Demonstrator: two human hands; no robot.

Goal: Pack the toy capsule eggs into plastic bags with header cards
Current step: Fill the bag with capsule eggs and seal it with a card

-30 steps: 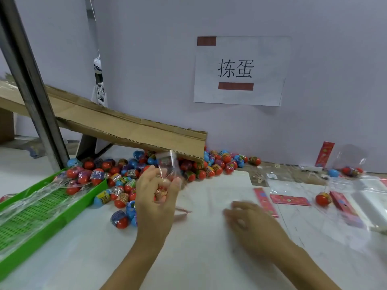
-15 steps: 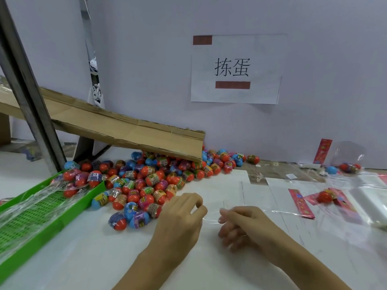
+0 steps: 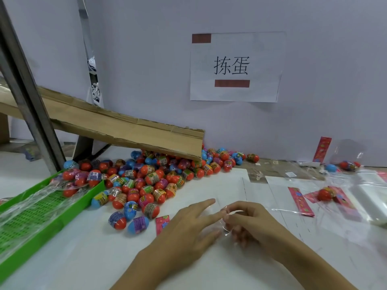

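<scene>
A big pile of red and blue capsule eggs (image 3: 146, 178) lies on the white table below the cardboard chute. In front of it, my left hand (image 3: 188, 227) rests with straight fingers on a thin clear plastic bag (image 3: 219, 208) that is hard to make out. My right hand (image 3: 249, 222) is beside it, fingers curled, pinching the bag's edge. A pink header card (image 3: 162, 221) lies just left of my left hand, partly hidden by it. No egg shows in either hand.
A green slotted tray (image 3: 52, 208) with bagged eggs stands at the left. The cardboard chute (image 3: 125, 126) slopes down from the left. At the right lie more pink header cards (image 3: 300, 201), a red egg (image 3: 324, 194) and a stack of clear bags (image 3: 372, 197).
My left hand dropped from beside the egg pile, where it held a bag up, and came to meet my right hand. Both hands now work a clear bag on the table.
</scene>
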